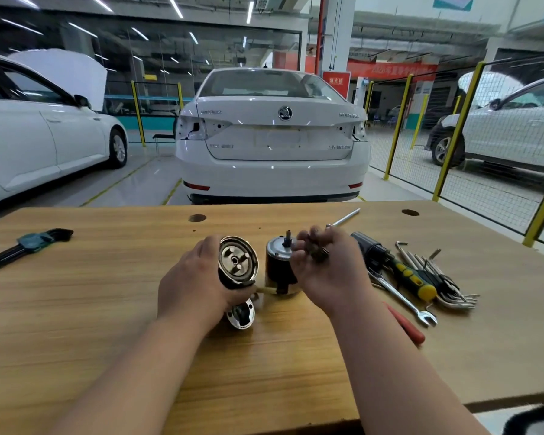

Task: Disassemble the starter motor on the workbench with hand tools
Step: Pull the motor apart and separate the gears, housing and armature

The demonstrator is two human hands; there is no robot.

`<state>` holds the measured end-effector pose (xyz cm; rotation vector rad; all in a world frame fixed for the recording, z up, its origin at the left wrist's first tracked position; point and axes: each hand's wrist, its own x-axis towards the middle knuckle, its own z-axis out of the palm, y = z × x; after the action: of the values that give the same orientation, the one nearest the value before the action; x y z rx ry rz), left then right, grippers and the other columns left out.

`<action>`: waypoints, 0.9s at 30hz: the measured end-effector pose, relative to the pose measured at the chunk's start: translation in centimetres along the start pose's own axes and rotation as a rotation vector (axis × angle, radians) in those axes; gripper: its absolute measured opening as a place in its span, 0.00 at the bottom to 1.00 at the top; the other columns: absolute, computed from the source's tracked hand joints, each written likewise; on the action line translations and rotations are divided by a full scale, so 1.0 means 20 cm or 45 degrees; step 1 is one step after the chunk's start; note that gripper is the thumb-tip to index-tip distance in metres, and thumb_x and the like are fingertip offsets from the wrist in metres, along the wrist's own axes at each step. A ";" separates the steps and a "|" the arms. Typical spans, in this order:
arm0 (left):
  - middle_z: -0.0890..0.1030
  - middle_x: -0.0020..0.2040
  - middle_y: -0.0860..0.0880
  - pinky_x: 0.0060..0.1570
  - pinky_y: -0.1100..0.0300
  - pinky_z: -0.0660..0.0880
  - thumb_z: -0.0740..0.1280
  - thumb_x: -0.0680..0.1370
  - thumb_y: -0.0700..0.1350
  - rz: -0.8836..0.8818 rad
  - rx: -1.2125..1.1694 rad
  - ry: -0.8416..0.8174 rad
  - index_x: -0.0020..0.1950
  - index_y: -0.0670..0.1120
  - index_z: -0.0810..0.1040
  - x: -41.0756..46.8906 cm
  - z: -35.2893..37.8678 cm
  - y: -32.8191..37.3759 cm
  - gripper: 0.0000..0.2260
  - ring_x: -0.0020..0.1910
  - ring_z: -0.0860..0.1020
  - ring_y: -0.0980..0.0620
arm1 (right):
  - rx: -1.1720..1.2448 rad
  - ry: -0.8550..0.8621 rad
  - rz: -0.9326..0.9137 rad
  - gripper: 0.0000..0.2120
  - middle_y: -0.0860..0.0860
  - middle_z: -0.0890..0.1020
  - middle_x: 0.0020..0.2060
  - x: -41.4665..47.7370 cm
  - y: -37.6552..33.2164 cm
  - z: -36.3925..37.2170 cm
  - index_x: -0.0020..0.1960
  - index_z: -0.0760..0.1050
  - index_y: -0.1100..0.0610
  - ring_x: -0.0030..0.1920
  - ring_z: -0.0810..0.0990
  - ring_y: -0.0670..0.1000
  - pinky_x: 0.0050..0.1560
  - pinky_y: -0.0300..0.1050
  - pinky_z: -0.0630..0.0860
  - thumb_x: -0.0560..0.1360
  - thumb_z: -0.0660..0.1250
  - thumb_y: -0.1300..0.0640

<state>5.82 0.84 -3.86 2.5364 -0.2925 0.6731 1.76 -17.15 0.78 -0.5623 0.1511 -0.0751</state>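
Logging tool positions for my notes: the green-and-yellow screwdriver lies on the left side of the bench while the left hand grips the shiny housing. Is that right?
Not quite. The head view shows the green-and-yellow screwdriver lying on the right side of the bench, not the left. The left hand does grip the shiny housing.

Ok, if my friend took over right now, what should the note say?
Left hand grips the chrome-ended housing. Right hand holds a small dark part, too blurred to name. The black motor body stands upright on the workbench between them; an end cap lies by the left wrist.
Done: motor split into pieces.
Left: probably stripping those pieces further.
Screwdriver, wrench and hex keys lie to the right.
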 end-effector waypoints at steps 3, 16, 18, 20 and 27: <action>0.76 0.57 0.58 0.39 0.58 0.64 0.74 0.58 0.67 -0.012 -0.060 0.043 0.62 0.58 0.65 -0.03 0.00 -0.01 0.38 0.55 0.74 0.52 | -0.019 0.216 0.018 0.04 0.56 0.76 0.33 -0.02 -0.06 -0.15 0.44 0.72 0.62 0.31 0.74 0.50 0.25 0.37 0.74 0.75 0.59 0.65; 0.78 0.59 0.50 0.44 0.56 0.71 0.80 0.57 0.59 -0.044 -0.290 0.291 0.65 0.55 0.65 -0.13 0.05 -0.10 0.41 0.57 0.76 0.46 | -1.867 0.416 -0.109 0.16 0.55 0.75 0.41 0.29 0.00 -0.18 0.63 0.73 0.62 0.37 0.71 0.52 0.34 0.43 0.65 0.80 0.53 0.61; 0.77 0.59 0.49 0.45 0.55 0.71 0.80 0.57 0.58 -0.086 -0.328 0.338 0.65 0.55 0.64 -0.13 0.06 -0.12 0.41 0.57 0.75 0.44 | -1.792 0.474 -0.143 0.16 0.54 0.75 0.43 0.32 0.06 -0.16 0.64 0.72 0.63 0.38 0.71 0.50 0.33 0.43 0.64 0.80 0.53 0.62; 0.77 0.59 0.48 0.45 0.55 0.70 0.81 0.57 0.57 -0.097 -0.344 0.367 0.64 0.55 0.63 -0.12 0.07 -0.14 0.41 0.57 0.75 0.44 | -1.843 0.454 -0.183 0.14 0.53 0.75 0.43 0.35 0.11 -0.14 0.61 0.73 0.63 0.40 0.73 0.51 0.37 0.44 0.66 0.81 0.53 0.62; 0.76 0.60 0.50 0.45 0.57 0.69 0.80 0.58 0.56 -0.078 -0.367 0.403 0.64 0.56 0.63 -0.10 0.08 -0.16 0.40 0.59 0.74 0.46 | -2.852 0.302 -0.402 0.12 0.55 0.79 0.50 0.43 0.06 -0.09 0.58 0.73 0.56 0.42 0.72 0.56 0.39 0.48 0.69 0.78 0.56 0.64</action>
<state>5.83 2.94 -7.46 2.1200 -0.1848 0.9225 9.97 -18.02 -2.40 -2.8206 0.3466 -0.2766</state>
